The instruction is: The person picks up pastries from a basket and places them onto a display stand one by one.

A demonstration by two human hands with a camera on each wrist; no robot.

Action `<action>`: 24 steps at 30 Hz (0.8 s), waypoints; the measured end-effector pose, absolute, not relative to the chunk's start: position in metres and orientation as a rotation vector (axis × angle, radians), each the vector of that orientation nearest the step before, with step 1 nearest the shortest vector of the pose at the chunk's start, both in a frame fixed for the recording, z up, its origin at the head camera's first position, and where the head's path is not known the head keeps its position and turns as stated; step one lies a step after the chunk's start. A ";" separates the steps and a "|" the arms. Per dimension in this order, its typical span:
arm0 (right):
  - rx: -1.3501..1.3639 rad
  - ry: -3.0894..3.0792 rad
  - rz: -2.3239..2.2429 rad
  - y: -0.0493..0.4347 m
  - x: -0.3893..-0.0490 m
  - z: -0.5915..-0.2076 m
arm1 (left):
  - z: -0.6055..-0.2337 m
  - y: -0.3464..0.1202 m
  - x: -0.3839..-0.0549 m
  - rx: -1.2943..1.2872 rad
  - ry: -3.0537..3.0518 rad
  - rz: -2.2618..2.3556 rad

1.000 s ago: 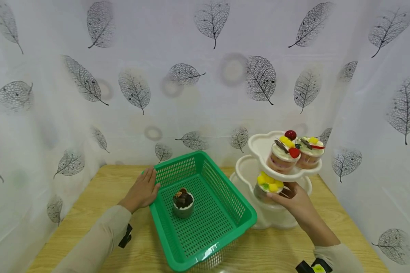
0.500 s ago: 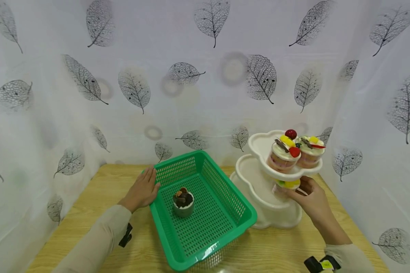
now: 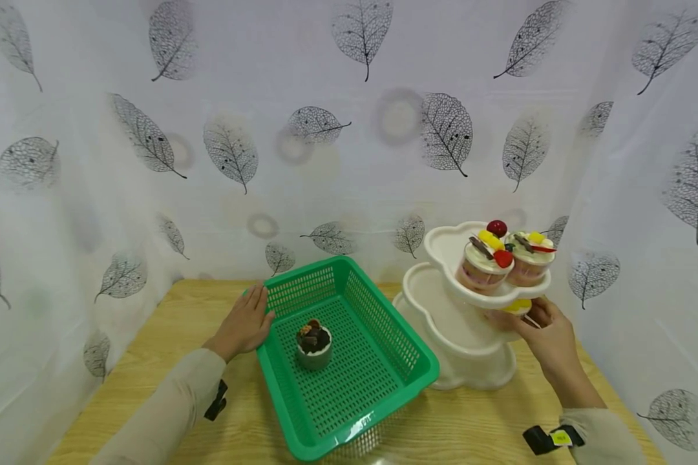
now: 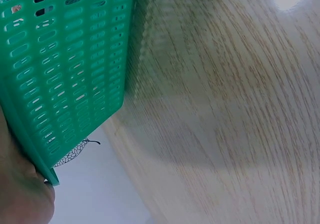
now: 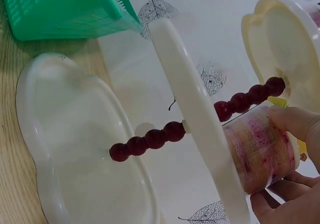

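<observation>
My right hand [image 3: 549, 336] grips a clear dessert cup [image 5: 262, 149] with brown and pink cake layers and yellow fruit on top. The cup's base is right at the middle tier [image 5: 200, 119] of a white tiered stand, under the top tier [image 3: 442, 248]. In the head view that tier covers part of the cup. My left hand [image 3: 244, 326] rests on the left rim of a green plastic basket [image 3: 378, 303], fingers straight along the edge. Inside the basket stands a chocolate-topped dessert cup [image 3: 314, 349].
Two cream-topped dessert cups, a nearer cup [image 3: 483, 268] and one behind it [image 3: 529, 258], stand on the top tier. Dark red beads [image 5: 155, 139] form the stand's post above its bottom tier [image 5: 75, 134]. A leaf-print curtain surrounds the wooden table [image 3: 209, 310].
My right hand has moved right with the fruit-topped dessert cup, across the middle tier and under the top one. The left hand and basket have stayed in place.
</observation>
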State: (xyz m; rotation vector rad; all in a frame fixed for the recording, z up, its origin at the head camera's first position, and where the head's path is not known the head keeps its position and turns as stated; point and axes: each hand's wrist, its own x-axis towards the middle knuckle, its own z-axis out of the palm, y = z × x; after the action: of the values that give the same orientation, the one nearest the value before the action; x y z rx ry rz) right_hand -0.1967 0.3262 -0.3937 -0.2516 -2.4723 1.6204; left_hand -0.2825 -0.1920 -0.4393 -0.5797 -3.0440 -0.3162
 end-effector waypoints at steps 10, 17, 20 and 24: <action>-0.322 -2.470 1.580 0.330 -0.199 -0.397 | -0.439 -0.190 -0.282 -0.581 -3.030 -0.329; -0.305 -2.452 1.545 0.330 -0.198 -0.402 | -0.440 -0.191 -0.281 -0.589 -3.029 -0.332; -0.281 -2.441 1.533 0.330 -0.197 -0.404 | -0.440 -0.191 -0.280 -0.590 -3.026 -0.335; -0.263 -2.443 1.493 0.330 -0.197 -0.405 | -0.439 -0.190 -0.280 -0.590 -3.012 -0.339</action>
State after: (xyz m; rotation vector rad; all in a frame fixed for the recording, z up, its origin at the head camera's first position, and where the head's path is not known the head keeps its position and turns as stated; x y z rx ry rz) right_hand -0.1971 0.3297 -0.4051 -0.2630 -2.4427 1.4931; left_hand -0.2801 -0.1905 -0.4391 -0.5897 -3.0119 -0.3388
